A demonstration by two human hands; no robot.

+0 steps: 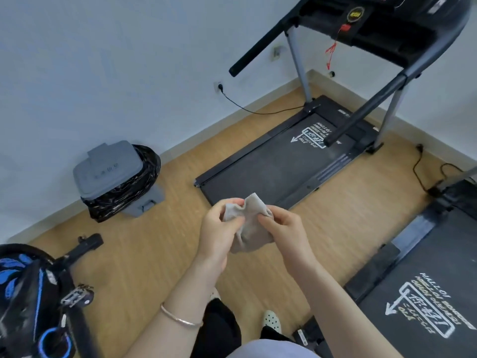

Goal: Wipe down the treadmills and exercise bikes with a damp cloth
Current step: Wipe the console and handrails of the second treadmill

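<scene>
A small grey-beige cloth [250, 223] hangs bunched between both hands, in mid-air over the wooden floor. My left hand [222, 228] pinches its left edge and my right hand [284, 226] pinches its right side. A black treadmill [281, 161] stands ahead in the room's corner, its belt end just beyond the hands. Its console and handrails [387, 24] rise at the top right. A second treadmill [426, 293] lies at the right. Part of a black and blue exercise bike [38, 293] shows at the lower left.
A grey pedal bin [113, 171] with a black liner stands against the left wall. Power cords [258, 109] run from wall sockets to both treadmills. Bare wooden floor [142, 254] lies between the bike, the bin and the treadmills. My feet are below the hands.
</scene>
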